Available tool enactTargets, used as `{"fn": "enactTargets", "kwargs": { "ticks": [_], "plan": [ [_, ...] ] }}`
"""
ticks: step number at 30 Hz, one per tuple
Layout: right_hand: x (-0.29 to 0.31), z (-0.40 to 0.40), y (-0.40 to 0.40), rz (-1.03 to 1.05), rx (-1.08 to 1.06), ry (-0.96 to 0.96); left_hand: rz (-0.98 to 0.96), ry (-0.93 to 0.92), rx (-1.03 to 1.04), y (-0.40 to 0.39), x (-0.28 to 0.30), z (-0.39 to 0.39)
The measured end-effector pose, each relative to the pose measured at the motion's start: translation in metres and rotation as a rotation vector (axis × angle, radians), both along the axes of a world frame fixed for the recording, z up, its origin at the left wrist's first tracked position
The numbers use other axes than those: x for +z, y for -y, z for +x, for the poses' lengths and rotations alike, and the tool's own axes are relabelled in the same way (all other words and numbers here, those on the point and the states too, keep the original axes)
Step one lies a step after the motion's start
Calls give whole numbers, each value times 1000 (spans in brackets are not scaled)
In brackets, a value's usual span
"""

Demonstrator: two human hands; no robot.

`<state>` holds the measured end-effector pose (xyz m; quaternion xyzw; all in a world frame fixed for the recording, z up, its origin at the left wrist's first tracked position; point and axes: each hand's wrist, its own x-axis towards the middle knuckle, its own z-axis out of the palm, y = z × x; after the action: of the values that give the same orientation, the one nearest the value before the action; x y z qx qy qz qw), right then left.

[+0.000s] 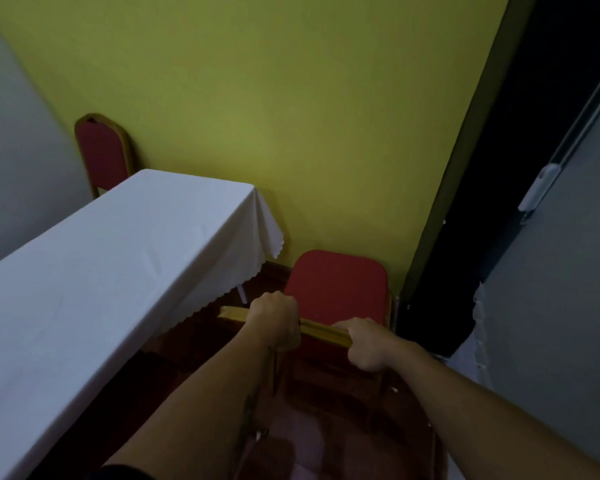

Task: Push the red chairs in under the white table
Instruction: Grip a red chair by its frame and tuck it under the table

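Note:
A red chair (336, 285) with a gold frame stands in front of me, to the right of the white table (94, 265); its seat is fully outside the table, close to the yellow wall. My left hand (276, 318) grips the left part of the chair's gold top rail. My right hand (366, 344) grips the rail's right part. A second red chair (101, 154) stands at the table's far side, with only its backrest showing above the cloth.
The yellow wall (291, 116) rises just behind the chair. A dark doorway (482, 202) and a grey door (561, 271) are on the right. The tablecloth hangs down with a scalloped hem, and a white table leg (242, 294) shows below it. Dark red floor lies underfoot.

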<state>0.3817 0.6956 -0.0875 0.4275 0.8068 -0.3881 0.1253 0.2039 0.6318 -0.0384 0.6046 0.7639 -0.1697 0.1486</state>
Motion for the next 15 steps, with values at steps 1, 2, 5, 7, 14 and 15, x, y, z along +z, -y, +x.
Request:
{"fn": "enactTargets", "kwargs": {
  "ticks": [1, 2, 5, 7, 14, 15],
  "plan": [
    [1, 1, 1, 0, 2, 1, -1, -10, -9, 1, -2, 2],
    [1, 1, 3, 0, 8, 11, 3, -18, -15, 2, -3, 3],
    [5, 1, 3, 24, 31, 48, -5, -18, -4, 3, -1, 10],
    [8, 5, -2, 38, 15, 67, -2, -1, -1, 2, 2, 18],
    [21, 37, -8, 140, -53, 174, -35, 19, -38, 1, 0, 53],
    [20, 40, -7, 163, -68, 207, -23, 26, -52, 2, -3, 56]
  ]
}}
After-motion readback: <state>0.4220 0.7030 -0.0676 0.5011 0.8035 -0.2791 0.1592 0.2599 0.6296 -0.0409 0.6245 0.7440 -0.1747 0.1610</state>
